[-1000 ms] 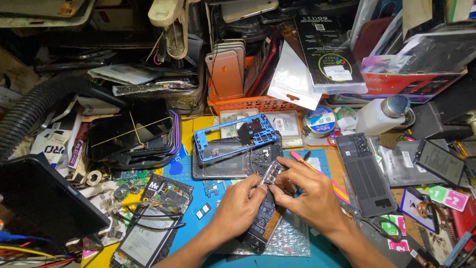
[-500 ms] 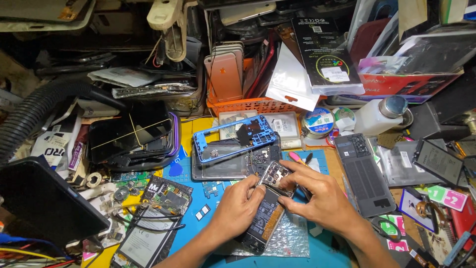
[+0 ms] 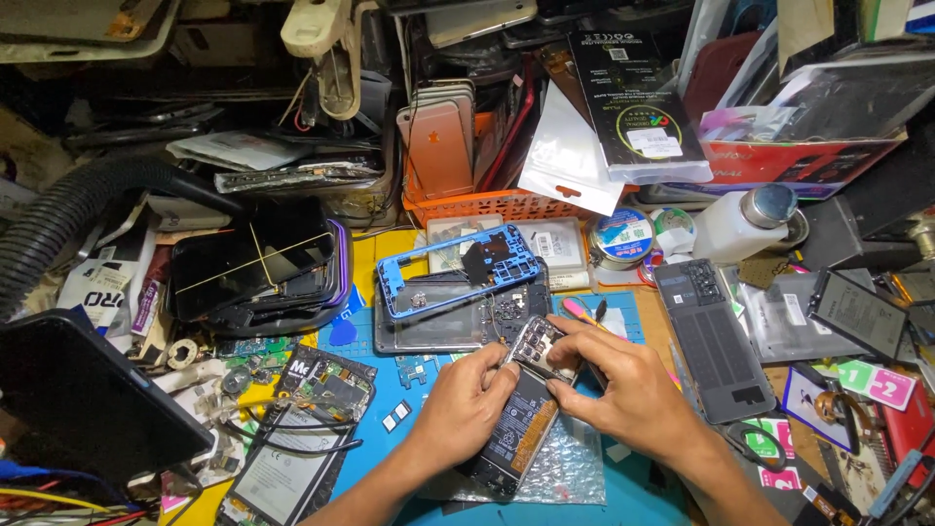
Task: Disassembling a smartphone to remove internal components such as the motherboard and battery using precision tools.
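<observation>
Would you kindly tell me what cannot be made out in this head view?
- Opened phone: its middle is hidden under the left hand.
- Small board: detail too small; the right hand covers its edge.
- Black tablet: cut off by the left frame edge.

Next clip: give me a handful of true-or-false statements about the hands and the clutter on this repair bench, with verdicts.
1. Both hands touch the opened phone lying on the blue mat. True: the left hand and the right hand meet at its upper end.
2. The blue phone frame is held in the right hand. False: it lies free on a grey phone body, beyond the hands.
3. A white bottle lies on its side right of the orange basket. True.
4. The black corrugated hose runs along the bench's right edge. False: it is at the left.
5. The opened phone rests on bubble wrap. True.
</observation>
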